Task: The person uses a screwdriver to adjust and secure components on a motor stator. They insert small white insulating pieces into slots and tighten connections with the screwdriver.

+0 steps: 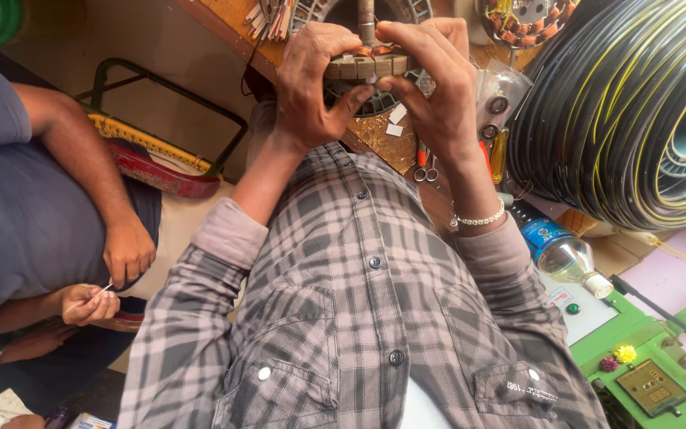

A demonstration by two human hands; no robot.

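Currently, you hold the round stator core [367,65] — a laminated ring with copper windings showing along its top — above the near edge of the desk [375,135], raised in front of your chest. Your left hand [311,87] wraps its left side and your right hand [434,87] its right; both grips are pressed closed on the ring, thumbs meeting beneath it and fingers curled over the top. A metal shaft [366,20] rises behind the core.

As for progress: copper coils already sit in the visible slots, so winding appears well along, judged from this view alone. Whether every slot is filled, or the leads are tied off, cannot be told — your fingers cover most of the ring.

Containers in view:
- A clear plastic bag [502,95] at the right edge of the desk holds small ring-shaped parts, possibly bearings.
- A clear plastic bottle [559,253] lies on its side beside the green panel [645,349]; its contents look clear, and the level cannot be read.

Scissors [426,168] lie at the near edge of the desk, below your right hand. A large coil of black and yellow wire [637,111] stands to the right. Another person's hands [109,274] work on a thin item at the left, well apart.
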